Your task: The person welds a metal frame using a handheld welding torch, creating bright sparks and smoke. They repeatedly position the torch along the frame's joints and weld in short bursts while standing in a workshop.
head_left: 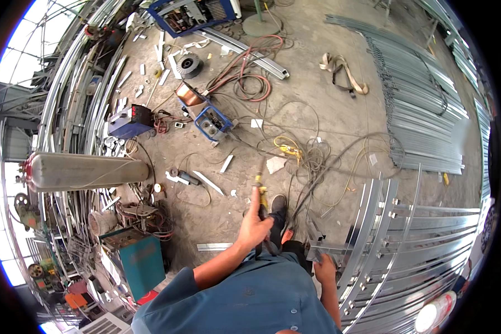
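Observation:
In front of my body, my left hand (255, 227) is closed around a yellow-and-black welding torch (263, 199). Its slim front end points away from me and is blurred. Lower on the right, my right hand (324, 268) is closed at the edge of a grey metal piece (316, 254); the fingertips are partly hidden. This piece lies beside the near left end of a frame of galvanized steel profiles (379, 234), with small brackets along its long bars. A dark shoe (279, 206) shows on the floor beyond my left hand.
A blue-framed wire feeder (212, 123), tangled cables (317, 158) and an angle grinder (188, 177) lie ahead on the concrete. Left are a grey gas cylinder (89, 171) and a teal machine (133, 261). Stacked steel profiles (423, 106) lie far right, near a strap (342, 72).

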`<state>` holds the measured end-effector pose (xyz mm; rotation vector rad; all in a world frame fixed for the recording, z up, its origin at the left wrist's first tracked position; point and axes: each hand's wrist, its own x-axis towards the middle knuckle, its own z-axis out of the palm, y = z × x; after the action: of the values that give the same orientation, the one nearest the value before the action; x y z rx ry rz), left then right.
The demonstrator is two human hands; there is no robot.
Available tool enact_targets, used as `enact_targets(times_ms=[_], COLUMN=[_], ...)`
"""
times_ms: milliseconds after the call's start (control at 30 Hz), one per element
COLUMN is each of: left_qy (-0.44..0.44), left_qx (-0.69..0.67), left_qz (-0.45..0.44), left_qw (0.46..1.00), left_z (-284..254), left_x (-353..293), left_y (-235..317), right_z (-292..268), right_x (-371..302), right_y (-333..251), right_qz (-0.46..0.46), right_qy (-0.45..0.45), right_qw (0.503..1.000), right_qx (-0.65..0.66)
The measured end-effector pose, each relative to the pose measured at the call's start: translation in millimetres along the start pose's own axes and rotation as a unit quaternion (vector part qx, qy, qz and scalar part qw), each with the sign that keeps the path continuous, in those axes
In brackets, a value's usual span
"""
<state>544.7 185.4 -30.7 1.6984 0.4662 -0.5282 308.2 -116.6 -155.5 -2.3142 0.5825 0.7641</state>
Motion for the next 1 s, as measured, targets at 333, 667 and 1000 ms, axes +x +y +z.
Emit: enact_targets(times_ms=[333, 667, 1000], left_qy=[-0.087, -0.173, -0.305], left_qx=[0.099, 0.144, 0.147], left_qz=[0.085, 0.236, 0.448], left_qw=[0.988, 0.945, 0.827], left_z=[22.8, 13.3, -52.4], left_x=[9.4, -28.5, -106.0], left_y=[9.1, 4.6, -58.7], right_z=[13.5, 20.1, 114.5], right_x=[1.4, -19.5, -60.7], right_y=[5.9, -49.8, -167.2], right_qz=[0.017, 0.022, -0.28], right_qy=[0.012, 0.012, -0.046], right_qw=[1.0, 0.986, 0.9], right_qx=[-0.017, 0.164, 0.33])
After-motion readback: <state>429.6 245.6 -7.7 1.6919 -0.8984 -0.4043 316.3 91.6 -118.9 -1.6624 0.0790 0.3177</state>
